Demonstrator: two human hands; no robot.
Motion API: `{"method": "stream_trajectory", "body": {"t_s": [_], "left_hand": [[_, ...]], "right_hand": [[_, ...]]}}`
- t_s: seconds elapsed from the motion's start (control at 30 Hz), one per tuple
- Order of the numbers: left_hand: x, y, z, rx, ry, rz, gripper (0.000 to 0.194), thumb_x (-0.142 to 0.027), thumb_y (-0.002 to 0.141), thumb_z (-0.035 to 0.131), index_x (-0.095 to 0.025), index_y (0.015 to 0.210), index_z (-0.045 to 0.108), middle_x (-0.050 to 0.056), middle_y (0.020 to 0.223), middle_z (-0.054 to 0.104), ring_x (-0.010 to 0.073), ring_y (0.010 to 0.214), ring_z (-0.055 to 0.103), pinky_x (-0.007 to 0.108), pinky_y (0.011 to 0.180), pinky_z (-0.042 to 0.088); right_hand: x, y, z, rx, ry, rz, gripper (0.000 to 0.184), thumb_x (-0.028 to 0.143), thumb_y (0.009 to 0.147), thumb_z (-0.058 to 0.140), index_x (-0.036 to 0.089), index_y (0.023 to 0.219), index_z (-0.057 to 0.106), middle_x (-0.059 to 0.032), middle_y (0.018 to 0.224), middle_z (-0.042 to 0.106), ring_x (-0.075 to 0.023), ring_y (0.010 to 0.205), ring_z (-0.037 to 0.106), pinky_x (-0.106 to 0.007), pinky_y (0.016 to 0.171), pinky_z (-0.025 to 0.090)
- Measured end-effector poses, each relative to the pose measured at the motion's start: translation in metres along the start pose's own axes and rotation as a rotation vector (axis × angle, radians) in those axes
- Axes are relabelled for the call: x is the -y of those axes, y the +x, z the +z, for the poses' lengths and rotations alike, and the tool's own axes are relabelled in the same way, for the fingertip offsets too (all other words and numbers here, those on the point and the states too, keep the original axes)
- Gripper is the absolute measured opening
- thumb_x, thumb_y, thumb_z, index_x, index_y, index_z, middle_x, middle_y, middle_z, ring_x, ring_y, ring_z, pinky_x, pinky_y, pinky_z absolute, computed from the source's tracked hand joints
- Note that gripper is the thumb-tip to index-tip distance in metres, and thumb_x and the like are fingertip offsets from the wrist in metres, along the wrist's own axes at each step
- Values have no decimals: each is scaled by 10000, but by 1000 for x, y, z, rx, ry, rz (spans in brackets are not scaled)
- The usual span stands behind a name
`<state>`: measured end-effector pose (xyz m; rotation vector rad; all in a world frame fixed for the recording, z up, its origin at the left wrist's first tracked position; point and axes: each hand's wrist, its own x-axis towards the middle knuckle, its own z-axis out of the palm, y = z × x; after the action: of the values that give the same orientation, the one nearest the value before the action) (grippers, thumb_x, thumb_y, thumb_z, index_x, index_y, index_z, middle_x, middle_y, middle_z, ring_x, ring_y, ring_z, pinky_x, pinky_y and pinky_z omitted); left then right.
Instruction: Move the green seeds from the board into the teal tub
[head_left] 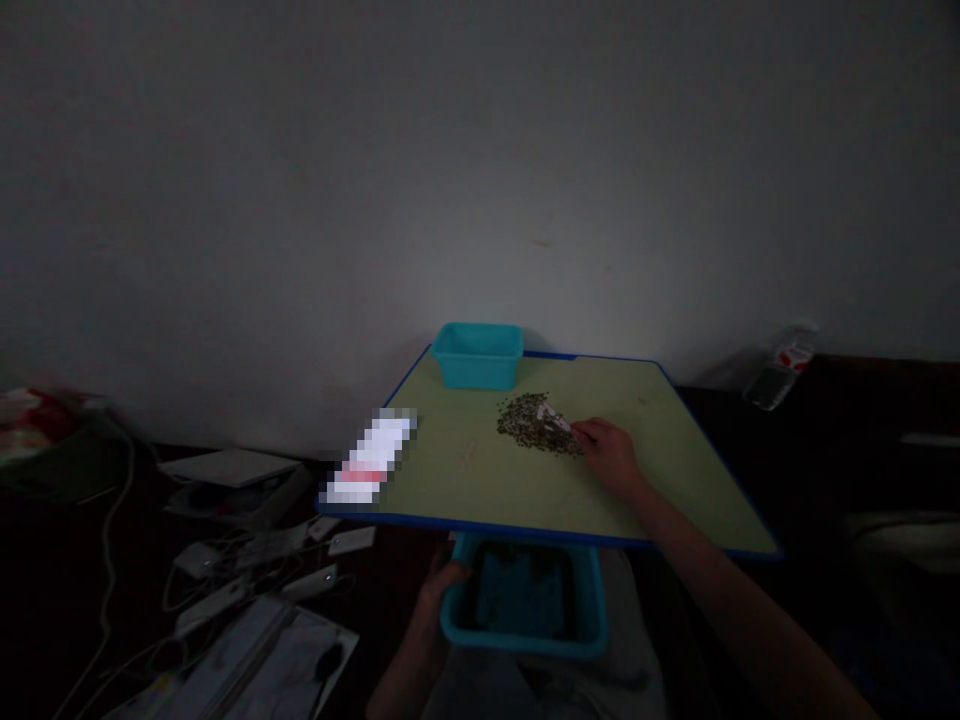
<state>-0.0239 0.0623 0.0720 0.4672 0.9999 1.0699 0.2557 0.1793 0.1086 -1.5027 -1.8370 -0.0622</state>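
Note:
A pile of small dark green grains lies on a pale green table with a blue edge. My right hand rests on the table at the pile's right side, fingers closed on a small white card that touches the grains. Below the table's front edge my left hand grips the left rim of a teal tub with some dark grains inside. A second teal tub stands at the table's back edge.
A blurred white and pink patch sits on the table's left corner. Cables, white adapters and papers clutter the dark floor at left. A plastic bottle lies on a dark surface at right. A plain wall is behind.

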Motion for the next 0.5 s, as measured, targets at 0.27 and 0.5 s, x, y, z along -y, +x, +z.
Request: {"method": "stream_trajectory", "body": {"t_s": [0.27, 0.5], "left_hand": [[6, 7, -4, 134, -77, -67, 458, -191, 653, 528, -214, 1109, 496, 40, 831, 693, 276, 785, 649, 398, 689, 471], [7, 3, 1, 120, -93, -75, 480, -251, 671, 560, -210, 1146, 505, 61, 905, 699, 296, 826, 647, 406, 700, 477]], "right_hand": [[4, 0, 0, 28, -34, -51, 242, 260, 834, 452, 216, 932, 668, -51, 861, 650, -167, 786, 577, -269, 737, 426], [3, -1, 0, 31, -23, -83, 247, 241, 833, 445, 215, 935, 669, -50, 873, 651, -165, 792, 578, -269, 744, 429]]}}
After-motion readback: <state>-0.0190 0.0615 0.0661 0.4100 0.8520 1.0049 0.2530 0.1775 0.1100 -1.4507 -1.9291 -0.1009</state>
